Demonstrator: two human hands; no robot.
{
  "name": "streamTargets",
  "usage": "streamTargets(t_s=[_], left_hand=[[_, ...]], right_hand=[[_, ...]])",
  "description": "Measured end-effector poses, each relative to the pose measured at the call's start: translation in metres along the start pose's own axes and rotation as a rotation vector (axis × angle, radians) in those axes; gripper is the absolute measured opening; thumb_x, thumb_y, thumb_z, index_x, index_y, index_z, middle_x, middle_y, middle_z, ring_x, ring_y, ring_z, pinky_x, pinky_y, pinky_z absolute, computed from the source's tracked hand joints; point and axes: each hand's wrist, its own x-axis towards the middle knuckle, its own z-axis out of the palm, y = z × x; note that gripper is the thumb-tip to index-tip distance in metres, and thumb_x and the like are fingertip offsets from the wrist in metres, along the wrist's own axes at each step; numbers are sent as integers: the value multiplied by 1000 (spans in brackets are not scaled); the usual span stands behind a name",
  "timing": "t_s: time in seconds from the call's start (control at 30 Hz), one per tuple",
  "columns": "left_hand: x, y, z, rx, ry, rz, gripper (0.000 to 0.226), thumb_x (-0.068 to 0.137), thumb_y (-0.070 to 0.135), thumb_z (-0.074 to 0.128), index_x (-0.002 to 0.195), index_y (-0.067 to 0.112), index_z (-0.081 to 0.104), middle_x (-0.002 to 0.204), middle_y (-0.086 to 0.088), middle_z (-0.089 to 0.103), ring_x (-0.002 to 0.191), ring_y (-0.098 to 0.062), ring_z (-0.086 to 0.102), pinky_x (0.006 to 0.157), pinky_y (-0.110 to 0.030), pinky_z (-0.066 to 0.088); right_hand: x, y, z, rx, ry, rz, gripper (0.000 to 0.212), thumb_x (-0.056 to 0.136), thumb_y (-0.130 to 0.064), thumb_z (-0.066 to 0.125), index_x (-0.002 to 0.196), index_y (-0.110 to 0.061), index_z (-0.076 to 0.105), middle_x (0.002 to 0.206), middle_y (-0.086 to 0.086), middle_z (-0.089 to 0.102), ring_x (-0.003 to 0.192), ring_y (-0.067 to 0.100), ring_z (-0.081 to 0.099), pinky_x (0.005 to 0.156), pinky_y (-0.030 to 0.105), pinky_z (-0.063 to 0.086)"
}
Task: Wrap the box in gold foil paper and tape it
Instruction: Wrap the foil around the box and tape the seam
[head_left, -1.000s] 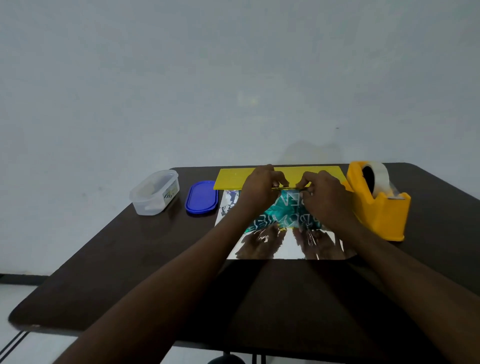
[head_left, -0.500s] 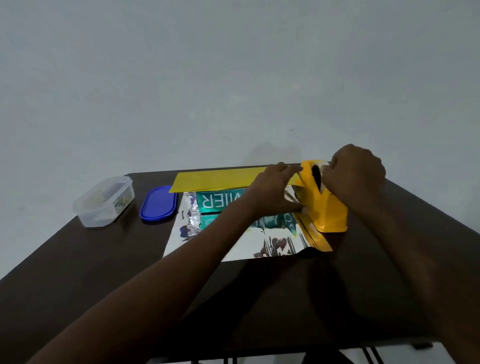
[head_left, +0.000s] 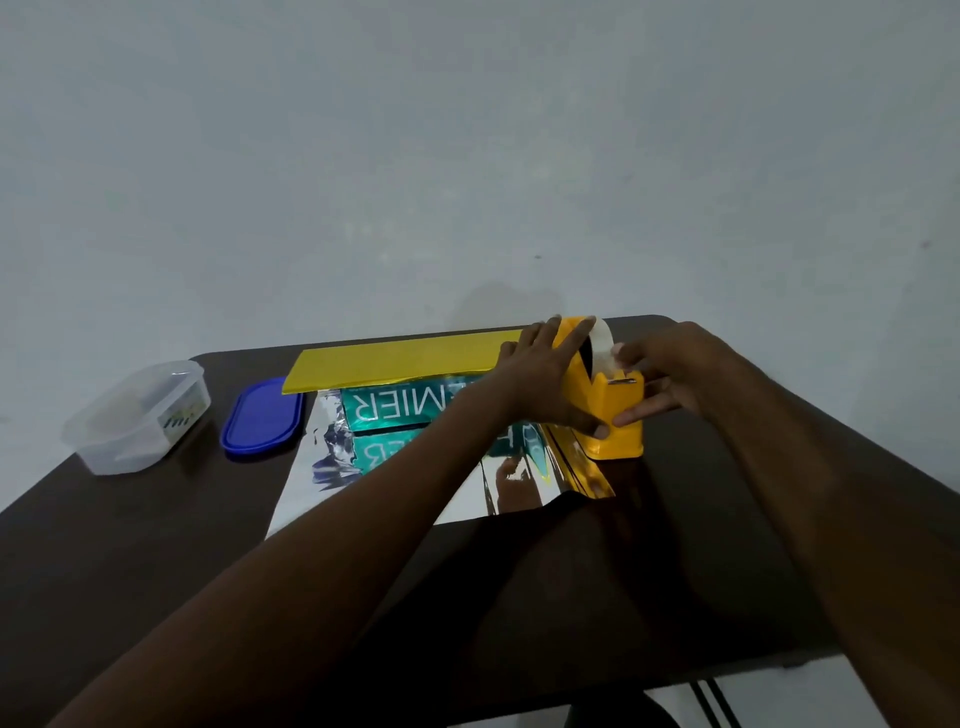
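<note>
Both hands were on the tape dispenser (head_left: 613, 415) when we looked down. Our left hand (head_left: 545, 379) lay against its near-left side, fingers mostly straight along the yellow body and thumb hooked at the base, steadying it. Our right hand (head_left: 670, 379) came in from the other side, fingertips curled at the tape roll (head_left: 602, 343) near the cutter; whether it had the tape end pinched, we couldn't tell. The box (head_left: 405, 408), teal with white lettering, sat left of the dispenser on the silver side of the gold foil paper (head_left: 395, 358), its long axis running left to right across the table (head_left: 156, 545). One flap stood folded over its far edge, gold face up. So the tape had to travel leftward from dispenser to box, and we judged the left hand nearer that seam. A clear tub (head_left: 137, 415) and a blue lid (head_left: 262, 421) sat off to the left.
</note>
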Motion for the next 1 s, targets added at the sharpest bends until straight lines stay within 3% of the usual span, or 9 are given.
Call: streamTargets(t_s=[0.1, 0.23, 0.33, 0.37, 0.47, 0.57, 0.73, 0.83, 1.0], left_hand=[[-1, 0, 2, -17, 8, -10, 134, 60, 72, 75, 154, 31, -11, 163, -10, -6, 148, -35, -7, 115, -60, 9], [-2, 0, 5, -33, -4, -42, 136, 59, 73, 75, 153, 31, -15, 163, -10, -8, 148, -35, -9, 115, -60, 6], [-2, 2, 4, -36, -5, -37, 136, 59, 72, 75, 153, 31, -15, 163, -10, -9, 148, -35, -10, 115, -60, 6], [-2, 2, 3, -34, -2, -34, 136, 59, 72, 75, 153, 31, -15, 163, -10, -9, 148, -35, -9, 115, -60, 6], [-2, 2, 2, -29, 6, -33, 136, 59, 72, 75, 153, 31, -15, 163, -10, -9, 148, -35, -10, 115, -60, 7], [-2, 3, 3, -38, 12, -39, 137, 59, 71, 76, 153, 31, -15, 163, -10, -10, 148, -35, -11, 115, -60, 6], [-1, 1, 5, -49, 11, -41, 136, 59, 71, 76, 153, 31, -15, 162, -9, -12, 148, -36, -12, 114, -61, 5], [1, 1, 6, -46, 4, -40, 137, 58, 72, 75, 153, 31, -15, 162, -9, -12, 148, -36, -12, 114, -62, 5], [1, -2, 8, -51, 3, -46, 137, 58, 73, 75, 153, 32, -15, 163, -9, -10, 148, -36, -10, 114, -62, 5]], right_hand=[[-8, -1, -3, 70, 5, -55, 36, 95, -9, 59, 129, 0, 50, 133, 22, 50, 114, 47, 55, 81, 58, 57], [-16, 12, -1, 133, 73, -144, 7, 90, -7, 62, 95, -3, 58, 123, 21, 53, 108, 41, 57, 81, 54, 58], [-14, 37, 3, 176, 150, -259, 12, 84, -10, 67, 95, -5, 64, 117, 19, 63, 88, 28, 66, 65, 36, 62], [-14, 47, 5, 179, 182, -291, 4, 85, -11, 68, 88, -9, 66, 114, 17, 65, 86, 25, 66, 64, 36, 62], [-19, 68, 12, 47, 354, -460, 13, 89, -20, 70, 77, -15, 70, 94, 6, 68, 90, 28, 65, 74, 41, 58], [-27, 74, 15, -114, 483, -583, 18, 89, -27, 71, 83, -11, 74, 80, 4, 68, 80, 24, 65, 64, 27, 45], [-18, 75, 17, 100, 420, -406, 17, 87, -28, 73, 72, -23, 67, 84, 1, 68, 74, 20, 66, 78, 42, 58], [-13, 82, 23, 188, 410, -362, 18, 86, -29, 73, 71, -29, 63, 96, 3, 69, 85, 21, 66, 82, 41, 56], [-10, 86, 26, 247, 419, -367, 20, 85, -28, 74, 69, -29, 64, 88, -3, 67, 97, 24, 65, 84, 40, 55]])
